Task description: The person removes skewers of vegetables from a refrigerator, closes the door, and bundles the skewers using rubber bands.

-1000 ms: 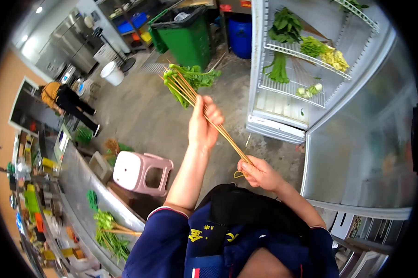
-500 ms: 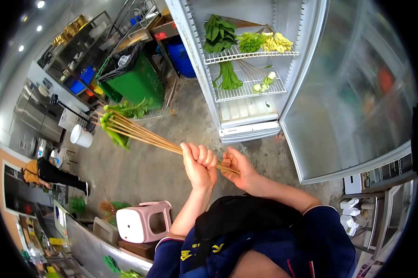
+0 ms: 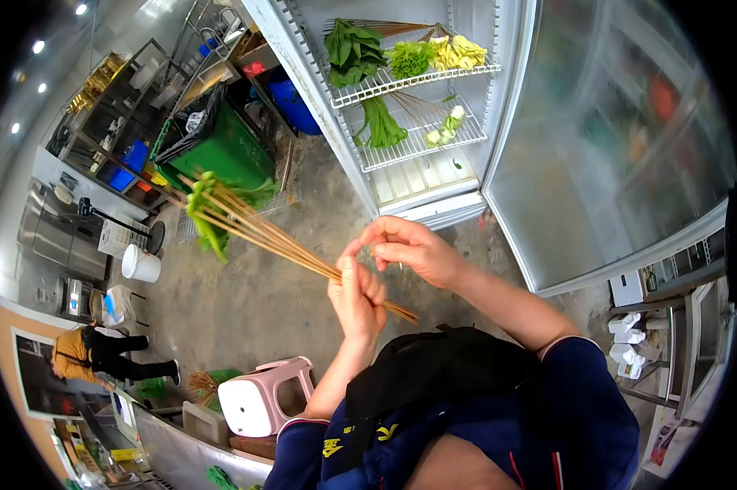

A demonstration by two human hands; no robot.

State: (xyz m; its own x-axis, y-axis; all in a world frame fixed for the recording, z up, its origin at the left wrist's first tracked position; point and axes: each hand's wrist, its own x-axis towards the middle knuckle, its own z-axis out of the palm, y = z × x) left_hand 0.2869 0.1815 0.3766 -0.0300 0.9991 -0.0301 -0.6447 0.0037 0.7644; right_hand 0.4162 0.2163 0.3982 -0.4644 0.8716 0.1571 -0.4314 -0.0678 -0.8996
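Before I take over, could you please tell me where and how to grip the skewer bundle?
Probably the bare sticks between the greens and left hand, coming from the person's left: that stretch is exposed, and the right hand sits opposite.

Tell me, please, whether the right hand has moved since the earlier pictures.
Yes: in the view, the right hand has moved up, closer to the fridge base.

**Upper-limb posture, seen from the head**

The left forearm (image 3: 333, 389), bare, slants upward in the view to a nearly straight wrist; the left grip (image 3: 358, 299) is clenched, its fingers curled and its thumb upright. The right forearm (image 3: 511, 306), also bare, reaches obliquely inward. The right grip (image 3: 417, 251) lies just above the left, fingers bent, the index finger arched toward the left thumb; whether they touch is unclear.
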